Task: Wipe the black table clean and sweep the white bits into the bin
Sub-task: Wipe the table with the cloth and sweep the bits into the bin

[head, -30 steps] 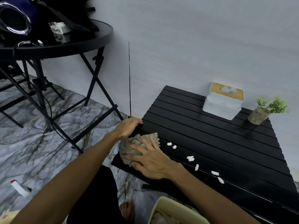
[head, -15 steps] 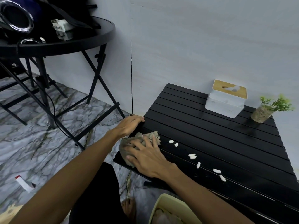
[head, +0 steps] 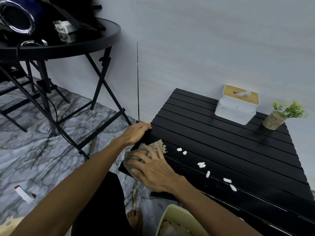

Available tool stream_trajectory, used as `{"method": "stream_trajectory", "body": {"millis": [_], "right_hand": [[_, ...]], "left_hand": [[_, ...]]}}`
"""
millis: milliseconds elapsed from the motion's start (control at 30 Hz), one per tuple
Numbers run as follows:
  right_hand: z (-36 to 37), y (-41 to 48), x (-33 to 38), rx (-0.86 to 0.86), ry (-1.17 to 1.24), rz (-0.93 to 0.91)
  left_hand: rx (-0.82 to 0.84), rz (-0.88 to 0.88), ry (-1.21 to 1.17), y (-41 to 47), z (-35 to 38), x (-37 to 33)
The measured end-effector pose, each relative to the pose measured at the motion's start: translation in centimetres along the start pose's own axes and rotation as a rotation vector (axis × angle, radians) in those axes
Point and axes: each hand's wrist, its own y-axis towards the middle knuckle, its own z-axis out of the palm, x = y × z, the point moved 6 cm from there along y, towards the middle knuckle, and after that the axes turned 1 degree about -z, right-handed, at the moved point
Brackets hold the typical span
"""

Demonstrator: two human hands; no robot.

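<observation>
Pressing the cloth (head: 161, 145) flat at the table (head: 221, 142) corner, the right hand (head: 153, 171) had barely moved — 7 bits (head: 202, 165) lay unswept nearby; the left hand (head: 134, 133) rested flat on the edge.

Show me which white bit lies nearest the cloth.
The leftmost white bit, just right of the cloth under the right hand; every other bit lies further along the row, away from the cloth.

black slatted table (head: 221, 142), white bits (head: 202, 165), cloth (head: 159, 144), tissue box (head: 235, 109), potted plant (head: 274, 120)
</observation>
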Motion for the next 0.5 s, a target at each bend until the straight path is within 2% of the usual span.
{"method": "stream_trajectory", "body": {"millis": [267, 500], "right_hand": [[0.1, 0.1, -0.3, 0.052, -0.024, -0.091], [-0.8, -2.9, -1.5, 0.070, -0.084, -0.093]], "left_hand": [[-0.015, 0.007, -0.006, 0.0, 0.1, 0.2], [-0.022, 0.020, 0.015, -0.3, 0.6, 0.9]]}}
